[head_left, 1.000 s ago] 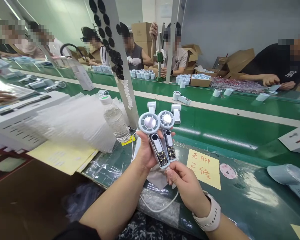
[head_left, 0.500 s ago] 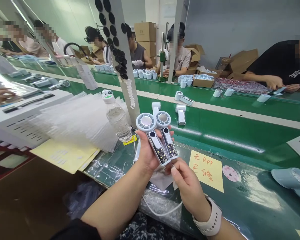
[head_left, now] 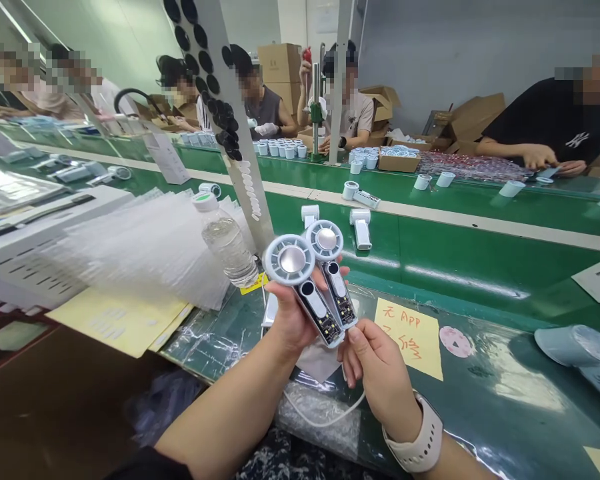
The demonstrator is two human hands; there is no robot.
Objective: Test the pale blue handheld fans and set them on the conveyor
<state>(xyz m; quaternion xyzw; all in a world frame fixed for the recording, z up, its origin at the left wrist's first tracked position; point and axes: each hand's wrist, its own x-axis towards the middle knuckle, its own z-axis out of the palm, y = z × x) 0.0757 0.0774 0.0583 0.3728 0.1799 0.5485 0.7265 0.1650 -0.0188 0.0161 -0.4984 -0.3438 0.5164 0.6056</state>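
Observation:
My left hand (head_left: 290,317) grips two small handheld fans side by side, their round white heads up and their clear bodies showing circuit boards. The nearer fan (head_left: 314,310) leans left, across the farther fan (head_left: 338,293). My right hand (head_left: 380,377), with a white watch strap, sits just below them. Its thumb and forefinger pinch close to the fans' lower ends, and anything between those fingertips is too small to make out. A white cable (head_left: 320,420) loops beneath my hands over bubble wrap (head_left: 310,427).
A water bottle (head_left: 225,243) stands left of the fans, beside a stack of clear plastic sleeves (head_left: 145,253). A handwritten yellow note (head_left: 405,347) lies right of my hands. Two more fans (head_left: 361,230) stand on the green conveyor belt (head_left: 445,247), with co-workers beyond.
The fans have tilted left and come closer to the camera, with the nearer head looking larger. My right hand has risen slightly towards their lower ends.

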